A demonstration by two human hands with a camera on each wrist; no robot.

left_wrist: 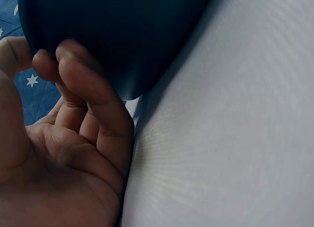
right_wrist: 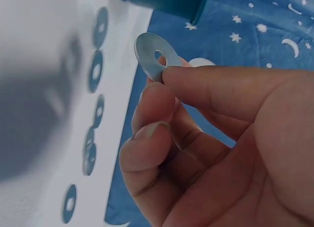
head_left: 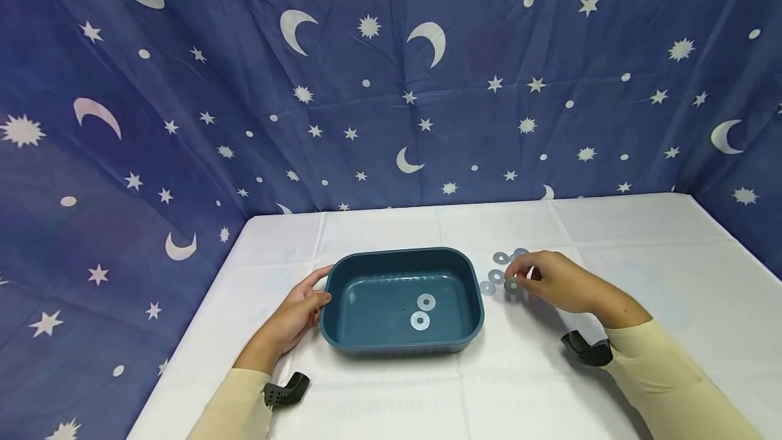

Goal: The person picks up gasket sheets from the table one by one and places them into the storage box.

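Observation:
A dark teal plastic tub (head_left: 401,345) stands on the white-covered table, with two flat metal washers (head_left: 426,302) lying inside it on the right. My left hand (head_left: 292,314) holds the tub's left end, the thumb at the rim. In the left wrist view, curled fingers (left_wrist: 95,87) press against the tub's outer wall. To the right of the tub, my right hand (head_left: 559,280) pinches one washer (right_wrist: 148,46) between thumb and fingers, raised above the table. Beside it several more washers (head_left: 496,277) lie on the cloth, some overlapping, partly hidden by the hand.
White cloth (head_left: 379,399) covers the table. A dark blue curtain (head_left: 366,121) with moons and stars hangs behind and at the sides. Black wrist mounts (head_left: 287,391) are on both forearms.

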